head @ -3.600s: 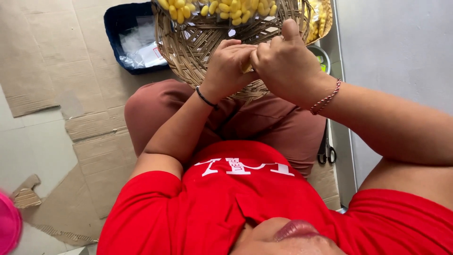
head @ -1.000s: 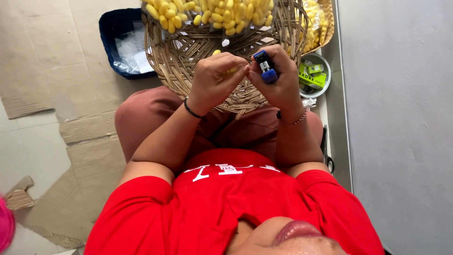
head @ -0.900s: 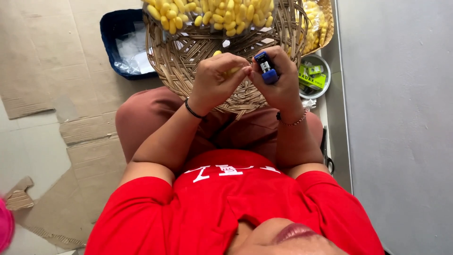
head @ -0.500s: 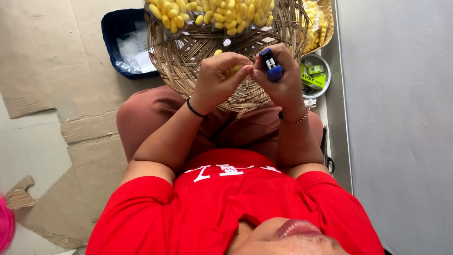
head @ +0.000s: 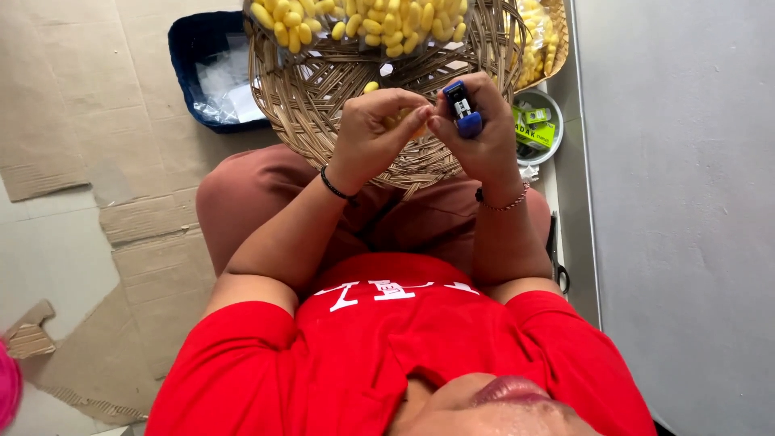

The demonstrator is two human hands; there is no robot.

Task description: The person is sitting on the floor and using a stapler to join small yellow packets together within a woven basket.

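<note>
Flattened brown cardboard covers the floor where the person sits with a wide woven basket on the lap, yellow oval cocoons heaped along its far rim. Beyond its left edge stands a dark blue tray of clear plastic wrappers; at its right, a small round tin holds a green packet. The left hand is closed, fingertips pinching one cocoon, while the right hand grips a small blue cutter against it; the cut seems underway, calling for a steady pinch.
</note>
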